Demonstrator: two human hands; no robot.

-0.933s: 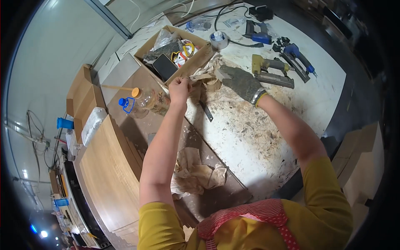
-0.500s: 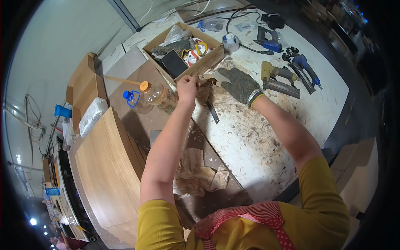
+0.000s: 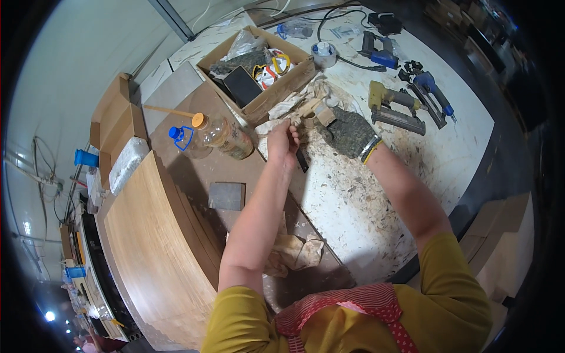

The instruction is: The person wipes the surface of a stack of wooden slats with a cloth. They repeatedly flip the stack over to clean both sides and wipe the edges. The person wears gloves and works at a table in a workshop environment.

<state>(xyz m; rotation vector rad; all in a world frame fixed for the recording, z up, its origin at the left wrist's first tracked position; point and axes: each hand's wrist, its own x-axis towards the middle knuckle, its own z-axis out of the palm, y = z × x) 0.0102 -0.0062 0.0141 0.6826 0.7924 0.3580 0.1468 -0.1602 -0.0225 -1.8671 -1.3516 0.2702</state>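
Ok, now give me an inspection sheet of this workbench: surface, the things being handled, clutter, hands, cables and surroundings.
Surface: white tabletop, stained and strewn with brown flecks; brown board left of it.
Job's things: small tan block at the right hand; crumpled pale cloth beyond it.
Clutter: open cardboard box of mixed items; orange-capped bottle; blue-capped bottle; tape roll; yellow-and-grey nail gun; two blue-and-black nail guns.
Hands: left hand bare, fingers curled, grip unclear; right hand gloved, fingers apparently around the block.
Cables: black cable beside the tape roll.
Surroundings: stacked wood-grain panels at left; background dim and blurred.
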